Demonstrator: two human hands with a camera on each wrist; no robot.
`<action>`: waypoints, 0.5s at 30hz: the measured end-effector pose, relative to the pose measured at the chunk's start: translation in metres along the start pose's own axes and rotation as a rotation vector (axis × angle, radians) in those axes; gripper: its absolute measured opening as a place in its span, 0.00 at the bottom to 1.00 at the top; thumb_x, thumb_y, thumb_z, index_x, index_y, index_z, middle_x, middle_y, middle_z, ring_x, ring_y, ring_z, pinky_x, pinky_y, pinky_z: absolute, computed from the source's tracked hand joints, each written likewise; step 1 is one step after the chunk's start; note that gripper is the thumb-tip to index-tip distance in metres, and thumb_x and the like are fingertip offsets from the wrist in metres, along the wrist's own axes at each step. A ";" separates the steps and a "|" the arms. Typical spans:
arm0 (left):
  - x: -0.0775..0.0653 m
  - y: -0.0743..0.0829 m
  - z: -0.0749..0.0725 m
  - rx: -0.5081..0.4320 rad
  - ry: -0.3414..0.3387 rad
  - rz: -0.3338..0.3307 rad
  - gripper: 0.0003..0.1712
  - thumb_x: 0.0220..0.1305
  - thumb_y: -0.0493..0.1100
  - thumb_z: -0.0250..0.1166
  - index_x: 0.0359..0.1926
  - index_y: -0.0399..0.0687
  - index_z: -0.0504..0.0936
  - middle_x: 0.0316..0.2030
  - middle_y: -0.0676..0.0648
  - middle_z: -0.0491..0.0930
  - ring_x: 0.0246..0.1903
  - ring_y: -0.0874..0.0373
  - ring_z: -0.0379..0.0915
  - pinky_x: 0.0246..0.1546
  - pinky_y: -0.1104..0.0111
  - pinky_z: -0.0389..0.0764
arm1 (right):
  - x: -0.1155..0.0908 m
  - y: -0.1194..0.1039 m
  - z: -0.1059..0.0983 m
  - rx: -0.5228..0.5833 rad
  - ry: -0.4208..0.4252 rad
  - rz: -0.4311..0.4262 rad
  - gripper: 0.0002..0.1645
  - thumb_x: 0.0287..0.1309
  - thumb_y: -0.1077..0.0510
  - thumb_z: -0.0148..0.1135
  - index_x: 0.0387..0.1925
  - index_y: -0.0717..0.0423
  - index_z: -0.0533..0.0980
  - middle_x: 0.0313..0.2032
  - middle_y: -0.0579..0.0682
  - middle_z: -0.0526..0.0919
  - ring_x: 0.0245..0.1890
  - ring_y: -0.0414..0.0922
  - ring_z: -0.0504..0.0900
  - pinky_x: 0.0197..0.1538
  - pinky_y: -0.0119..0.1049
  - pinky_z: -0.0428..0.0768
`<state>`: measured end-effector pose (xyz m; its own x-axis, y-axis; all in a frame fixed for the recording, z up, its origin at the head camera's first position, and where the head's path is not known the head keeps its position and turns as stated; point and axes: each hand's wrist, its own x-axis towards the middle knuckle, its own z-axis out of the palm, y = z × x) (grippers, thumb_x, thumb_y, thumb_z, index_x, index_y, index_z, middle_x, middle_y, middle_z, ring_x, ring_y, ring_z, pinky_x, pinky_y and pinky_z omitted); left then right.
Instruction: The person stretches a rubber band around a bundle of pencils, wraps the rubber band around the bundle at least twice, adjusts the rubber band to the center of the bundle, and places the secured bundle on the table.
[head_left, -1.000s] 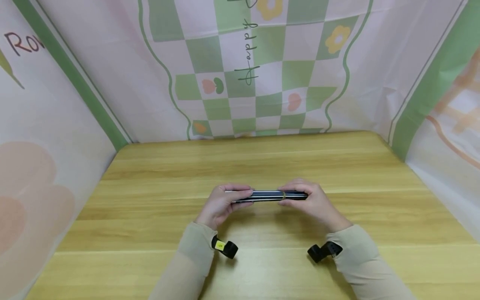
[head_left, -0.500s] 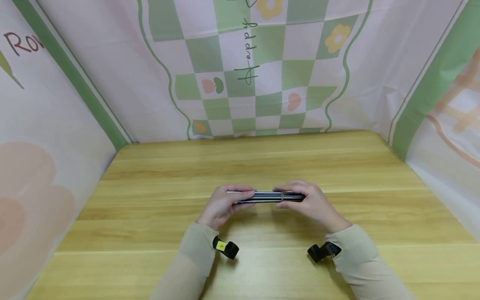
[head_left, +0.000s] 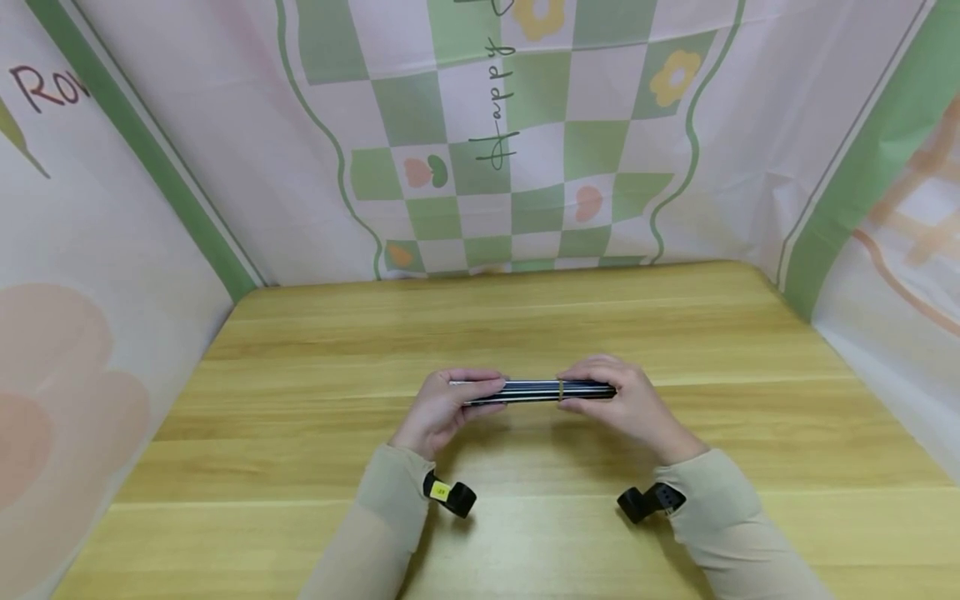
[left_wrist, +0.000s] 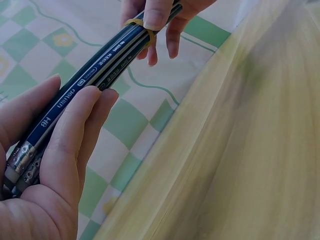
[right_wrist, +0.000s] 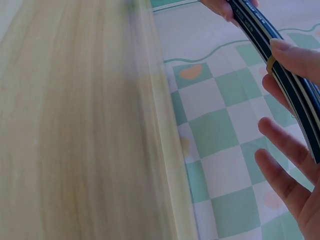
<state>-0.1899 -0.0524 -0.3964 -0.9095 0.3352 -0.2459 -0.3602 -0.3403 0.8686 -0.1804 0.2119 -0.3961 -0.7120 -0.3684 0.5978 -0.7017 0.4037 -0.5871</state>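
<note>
A bundle of dark blue pencils (head_left: 532, 391) with pale stripes is held level above the table between both hands. My left hand (head_left: 442, 408) grips the left end, where the left wrist view shows metal ferrules (left_wrist: 22, 156) and "HB" lettering. A yellowish rubber band (head_left: 560, 389) wraps the bundle by the fingertips of my right hand (head_left: 633, 408). In the right wrist view, the thumb and index finger pinch the pencils (right_wrist: 295, 95) just past the band (right_wrist: 270, 64), while the other fingers spread away. My right palm hides the far right end in the head view.
A wood-grain table (head_left: 480, 325) lies under the hands. Behind it hangs a cloth (head_left: 536, 208) with green and white checks, and more printed cloth (head_left: 150, 250) closes off the sides. A black wrist camera (head_left: 457, 498) sits on the left wrist, and another camera (head_left: 637, 504) on the right.
The right hand shifted slightly left, then back right. The rubber band now sits a little further left along the pencils. The left hand has barely moved.
</note>
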 end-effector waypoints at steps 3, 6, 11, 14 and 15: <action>0.000 -0.001 -0.001 -0.007 0.000 0.003 0.13 0.60 0.27 0.67 0.47 0.30 0.84 0.50 0.33 0.82 0.48 0.46 0.83 0.48 0.65 0.88 | -0.001 0.000 0.001 -0.012 0.003 -0.003 0.23 0.34 0.70 0.80 0.39 0.59 0.86 0.37 0.51 0.88 0.43 0.35 0.80 0.50 0.17 0.77; 0.001 -0.002 0.000 -0.007 0.005 0.001 0.12 0.60 0.27 0.67 0.46 0.30 0.85 0.47 0.36 0.84 0.45 0.50 0.84 0.47 0.65 0.88 | -0.001 0.000 0.001 -0.039 -0.010 -0.001 0.23 0.34 0.69 0.80 0.39 0.58 0.86 0.38 0.52 0.88 0.44 0.38 0.80 0.51 0.19 0.77; 0.000 -0.004 0.002 0.018 -0.010 -0.009 0.16 0.59 0.27 0.67 0.50 0.26 0.82 0.46 0.37 0.84 0.43 0.52 0.84 0.48 0.65 0.88 | -0.003 0.000 0.003 -0.080 -0.043 0.007 0.22 0.36 0.65 0.81 0.39 0.55 0.87 0.39 0.51 0.87 0.43 0.41 0.81 0.50 0.22 0.78; 0.000 -0.005 0.004 0.033 -0.022 -0.009 0.18 0.60 0.27 0.67 0.52 0.25 0.80 0.48 0.36 0.83 0.43 0.52 0.85 0.48 0.66 0.88 | -0.003 -0.002 0.005 -0.097 -0.044 0.016 0.22 0.36 0.64 0.82 0.39 0.54 0.88 0.40 0.50 0.87 0.43 0.41 0.81 0.48 0.24 0.80; -0.001 -0.005 0.005 0.037 -0.024 -0.010 0.18 0.60 0.27 0.66 0.52 0.24 0.80 0.48 0.35 0.83 0.43 0.52 0.85 0.48 0.66 0.88 | -0.003 -0.003 0.005 -0.110 -0.045 0.015 0.22 0.36 0.63 0.82 0.40 0.53 0.88 0.40 0.50 0.87 0.43 0.42 0.81 0.47 0.25 0.80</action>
<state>-0.1867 -0.0471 -0.3983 -0.9005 0.3597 -0.2443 -0.3608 -0.3047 0.8815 -0.1762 0.2077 -0.3992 -0.7247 -0.3978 0.5627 -0.6856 0.4979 -0.5310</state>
